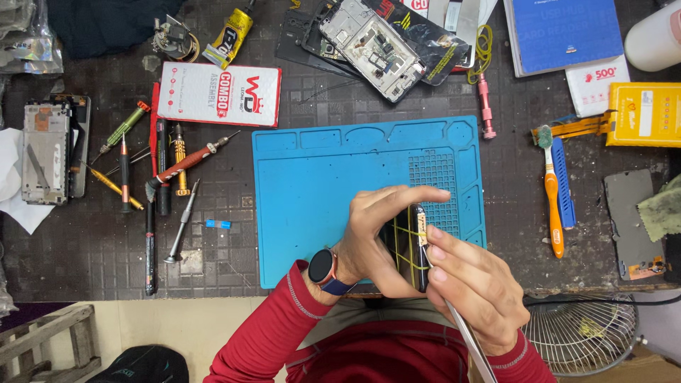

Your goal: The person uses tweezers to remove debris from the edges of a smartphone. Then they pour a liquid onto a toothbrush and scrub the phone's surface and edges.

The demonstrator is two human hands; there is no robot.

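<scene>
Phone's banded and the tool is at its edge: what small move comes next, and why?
Probably ease the metal tool in the right hand along the phone edge. The left hand grips it above the blue mat, and yellow rubber bands cross it.

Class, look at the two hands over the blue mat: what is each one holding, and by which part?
The left hand grips a dark phone bound with yellow rubber bands, by its edges. The right hand holds a thin metal tool along its shaft.
</scene>
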